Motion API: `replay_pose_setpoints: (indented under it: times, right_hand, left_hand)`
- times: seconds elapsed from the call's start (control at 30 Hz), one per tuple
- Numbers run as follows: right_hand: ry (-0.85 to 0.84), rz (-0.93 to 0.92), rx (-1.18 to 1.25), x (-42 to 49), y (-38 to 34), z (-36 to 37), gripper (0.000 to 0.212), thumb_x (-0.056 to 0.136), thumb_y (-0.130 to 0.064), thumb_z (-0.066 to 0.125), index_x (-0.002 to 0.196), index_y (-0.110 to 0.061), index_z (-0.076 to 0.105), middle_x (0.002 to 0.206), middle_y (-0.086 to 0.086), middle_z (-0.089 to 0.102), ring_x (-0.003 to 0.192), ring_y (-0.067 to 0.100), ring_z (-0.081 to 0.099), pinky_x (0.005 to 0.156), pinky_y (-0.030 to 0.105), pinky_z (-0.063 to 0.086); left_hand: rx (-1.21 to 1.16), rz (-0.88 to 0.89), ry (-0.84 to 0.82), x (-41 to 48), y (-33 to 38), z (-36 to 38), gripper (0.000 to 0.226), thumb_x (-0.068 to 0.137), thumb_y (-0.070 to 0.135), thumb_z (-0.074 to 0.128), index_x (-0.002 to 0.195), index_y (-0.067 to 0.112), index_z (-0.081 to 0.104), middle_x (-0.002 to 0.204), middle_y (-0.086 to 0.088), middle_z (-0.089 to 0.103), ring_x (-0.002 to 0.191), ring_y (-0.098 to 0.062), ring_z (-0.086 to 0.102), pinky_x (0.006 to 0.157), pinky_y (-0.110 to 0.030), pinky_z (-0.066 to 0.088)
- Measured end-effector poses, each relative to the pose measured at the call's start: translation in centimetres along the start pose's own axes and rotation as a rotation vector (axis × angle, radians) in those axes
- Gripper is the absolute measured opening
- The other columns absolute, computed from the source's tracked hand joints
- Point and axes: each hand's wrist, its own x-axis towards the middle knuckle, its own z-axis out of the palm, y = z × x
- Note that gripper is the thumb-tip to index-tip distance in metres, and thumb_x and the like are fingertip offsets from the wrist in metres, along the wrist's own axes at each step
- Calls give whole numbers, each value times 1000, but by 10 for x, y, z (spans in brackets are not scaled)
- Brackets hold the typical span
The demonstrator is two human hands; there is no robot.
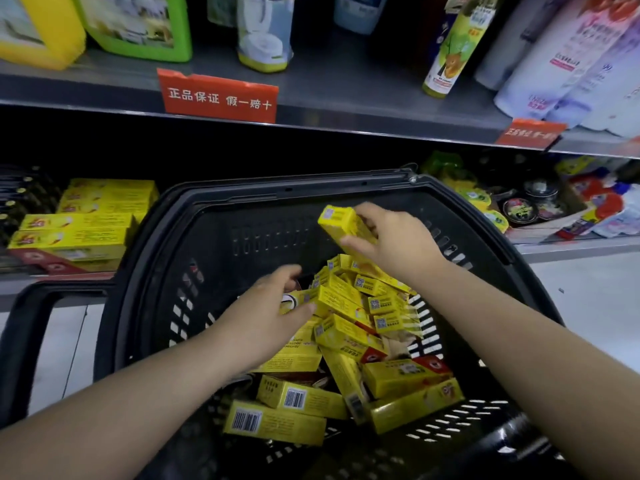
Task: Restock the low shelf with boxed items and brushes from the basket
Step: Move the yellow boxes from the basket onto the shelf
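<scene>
While a stack (79, 223) of yellow boxes already sits on the low shelf (568, 245) at left, I judge much restocking remains. My left hand (273, 306) curls over the basket (214, 237) pile (363, 358), and I cannot tell if it grips. Fingers of my right hand (398, 244) clamp one box (343, 223). I see no brushes.

The low shelf (561, 249) carries a stack of yellow boxes (79, 233) at 9 o'clock and round black tins (519, 211) among bright packets at 3 o'clock. The upper shelf (346, 95) holds a yellow jug (41, 29) and a green jug (138, 26) at 11 o'clock and a spray can (450, 53) at 1 o'clock. A red label (218, 97) hangs on its lip.
</scene>
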Motion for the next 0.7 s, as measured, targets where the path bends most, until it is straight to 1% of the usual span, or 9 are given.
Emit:
replay_pose_setpoints:
  times: [0.07,0.13,0.2,0.3,0.33,0.4,0.5,0.57,0.7]
  right_hand:
    - [-52,57,353,-9,-26,-16,48,78,-53,65,104,-13,62,85,7,72,82,27,67,75,41,54]
    - [-165,94,626,-17,-49,-16,51,77,-48,68,94,0,62,77,18,71,77,37,66,74,48,54]
    - [-237,93,732,-19,-64,-10,52,79,-47,66,90,3,60,75,18,71,74,33,68,70,45,57]
    - [-299,157,893,-11,-52,2,42,91,-50,48,86,-11,64,77,5,72,66,15,70,58,23,56]
    - [-288,193,867,-5,-39,7,42,94,-49,44,90,-13,64,86,5,73,71,13,70,60,21,55]
    - [-261,240,457,7,3,23,43,94,-48,46,115,-13,58,116,10,65,100,21,64,80,28,51]
    - [-476,336,35,0,59,53,69,91,-42,54,146,-15,23,145,14,39,128,32,44,104,38,39]
    - [-569,319,-13,-12,75,70,70,92,-39,54,148,-23,17,145,15,37,128,33,42,104,41,38]
    - [-423,173,-237,-14,65,71,56,94,-40,50,144,-25,29,137,13,45,120,33,48,96,42,41]
  left_hand:
    - [-158,-39,38,0,3,-2,84,81,50,61,149,31,14,148,6,34,129,-11,40,104,-30,37]
    - [-333,-65,68,-2,7,-6,97,66,57,65,146,32,17,137,12,46,114,-5,53,94,-28,45]
    - [-441,-88,91,-2,8,-9,77,66,54,68,132,30,36,111,12,65,91,-4,67,82,-30,54]
    - [-635,-214,95,0,6,-8,49,82,40,66,121,21,45,103,-2,70,88,-17,70,83,-41,56]
    - [-714,-269,75,1,4,-7,47,84,37,64,122,17,45,104,-6,70,91,-20,70,86,-43,54]
    - [-821,-340,42,1,2,-6,40,87,33,62,120,15,48,106,-10,70,96,-25,68,91,-46,51]
    - [-858,-375,28,2,0,-7,33,89,32,59,117,16,52,104,-12,70,95,-26,68,83,-41,54]
    - [-853,-375,23,4,0,-7,32,89,33,58,117,18,53,104,-10,71,94,-24,68,77,-36,53]
    - [-825,-366,16,5,-2,-3,32,89,33,57,119,21,52,104,-8,70,95,-22,66,84,-36,52]
